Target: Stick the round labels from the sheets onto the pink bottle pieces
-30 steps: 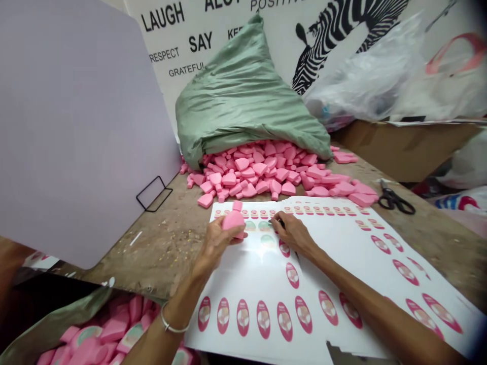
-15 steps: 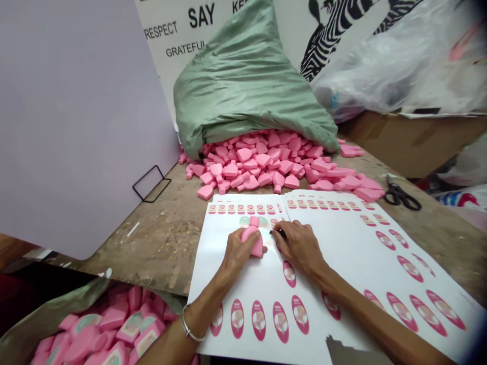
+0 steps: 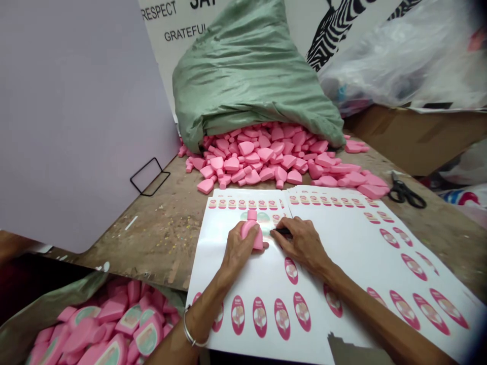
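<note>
My left hand (image 3: 239, 244) is closed around a small pink plastic bottle (image 3: 251, 230), its cap pointing away from me. The bottle is held just over a white sheet of stickers (image 3: 228, 268). My right hand (image 3: 300, 241) pinches a thin black tool (image 3: 282, 231), its tip at the sheet just right of the bottle; its exact kind is hidden by the fingers. Near that tip are pale green stickers (image 3: 263, 217). Pink oval stickers (image 3: 259, 317) line the lower part of the sheet.
A green sack (image 3: 251, 76) spills a heap of pink bottles (image 3: 262, 154) at the back. Black-handled scissors (image 3: 407, 192) lie at right. A second sticker sheet (image 3: 350, 243) lies alongside. Below the table's left edge, a sack holds labelled bottles (image 3: 146, 337). A black wire stand (image 3: 150, 177) is at left.
The view has shifted slightly. My left hand still holds the bottle. More of the black tool shows in my right hand, which stays near the same spot on the sheet.
</note>
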`<control>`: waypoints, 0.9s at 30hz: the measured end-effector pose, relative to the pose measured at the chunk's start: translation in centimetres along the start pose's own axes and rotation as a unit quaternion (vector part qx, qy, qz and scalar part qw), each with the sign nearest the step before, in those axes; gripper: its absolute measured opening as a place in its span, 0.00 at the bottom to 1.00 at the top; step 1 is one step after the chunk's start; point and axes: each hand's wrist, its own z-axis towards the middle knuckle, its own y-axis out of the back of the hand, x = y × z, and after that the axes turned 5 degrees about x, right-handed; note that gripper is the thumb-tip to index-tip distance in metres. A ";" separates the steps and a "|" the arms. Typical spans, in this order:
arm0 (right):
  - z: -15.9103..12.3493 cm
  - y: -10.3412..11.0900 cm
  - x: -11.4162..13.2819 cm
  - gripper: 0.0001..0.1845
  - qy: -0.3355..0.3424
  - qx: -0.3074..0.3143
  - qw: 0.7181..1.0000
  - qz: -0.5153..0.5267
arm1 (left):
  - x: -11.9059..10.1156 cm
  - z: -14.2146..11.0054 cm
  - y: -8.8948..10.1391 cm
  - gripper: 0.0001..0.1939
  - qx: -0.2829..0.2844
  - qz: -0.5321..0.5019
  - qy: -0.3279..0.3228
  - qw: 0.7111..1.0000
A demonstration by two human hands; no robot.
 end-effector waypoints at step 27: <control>-0.8 4.0 5.8 0.18 -0.124 -0.007 0.911 0.392 | -2.1 -3.0 -0.4 0.28 0.053 -0.221 0.008 0.974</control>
